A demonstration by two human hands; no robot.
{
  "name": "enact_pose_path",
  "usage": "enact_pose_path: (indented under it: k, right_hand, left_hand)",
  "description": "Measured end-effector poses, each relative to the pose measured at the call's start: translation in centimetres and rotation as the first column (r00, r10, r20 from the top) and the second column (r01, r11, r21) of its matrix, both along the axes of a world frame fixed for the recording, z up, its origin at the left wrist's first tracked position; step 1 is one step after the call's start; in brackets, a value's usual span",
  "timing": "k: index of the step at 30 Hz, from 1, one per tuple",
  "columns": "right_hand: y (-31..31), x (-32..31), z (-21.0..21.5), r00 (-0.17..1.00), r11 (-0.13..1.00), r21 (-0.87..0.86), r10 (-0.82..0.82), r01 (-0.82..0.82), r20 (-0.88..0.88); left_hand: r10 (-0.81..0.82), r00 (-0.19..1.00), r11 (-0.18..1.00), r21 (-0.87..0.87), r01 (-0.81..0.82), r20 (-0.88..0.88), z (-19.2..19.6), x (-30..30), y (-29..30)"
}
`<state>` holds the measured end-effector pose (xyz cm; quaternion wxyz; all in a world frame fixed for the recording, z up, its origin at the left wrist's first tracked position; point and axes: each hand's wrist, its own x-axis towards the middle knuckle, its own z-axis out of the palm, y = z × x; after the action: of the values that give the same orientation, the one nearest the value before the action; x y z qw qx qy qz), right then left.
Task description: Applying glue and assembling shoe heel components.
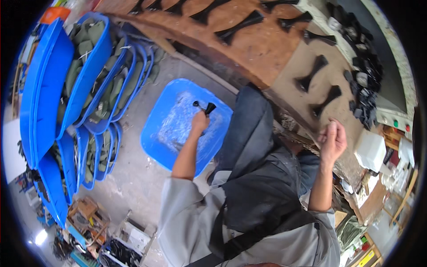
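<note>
My left hand (200,123) is closed on a black piece (210,108) with a narrow waist and flared ends. It holds the piece over a blue plastic tub (153,129), whose floor is covered with whitish residue. My right hand (333,141) is raised by the table's near edge with its fingers drawn together; whatever may be between them is too small to make out. Just beyond its fingertips lies a similar black hourglass-shaped piece (327,101), and another black piece (312,73) lies farther along the table.
More black pieces (239,27) are spread over the brown tabletop (267,49). Small dark parts (367,66) are heaped along its right side, near a white plastic container (370,150). Blue bins (46,89) holding grey-green pieces stand at left. A wooden bar runs along the table front.
</note>
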<state>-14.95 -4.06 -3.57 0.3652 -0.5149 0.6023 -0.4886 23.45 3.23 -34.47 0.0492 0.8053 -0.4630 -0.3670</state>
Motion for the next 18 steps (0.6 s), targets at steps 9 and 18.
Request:
enact_pose_path:
  k: [9, 18]
  right_hand:
    - [-1.2, -2.5, -3.2, 1.0, 0.999, 0.044, 0.0, -0.001, 0.024]
    - [-0.4, 0.0, -1.2, 0.997, 0.999, -0.003, 0.048, -0.048, 0.068]
  left_hand:
    - [0.298, 0.954, 0.92, -0.271, -0.283, 0.014, -7.7, -2.4, 0.0]
    - [0.06, 0.919, 0.21, -0.905, 0.37, 0.389, 31.5, -4.7, -21.1]
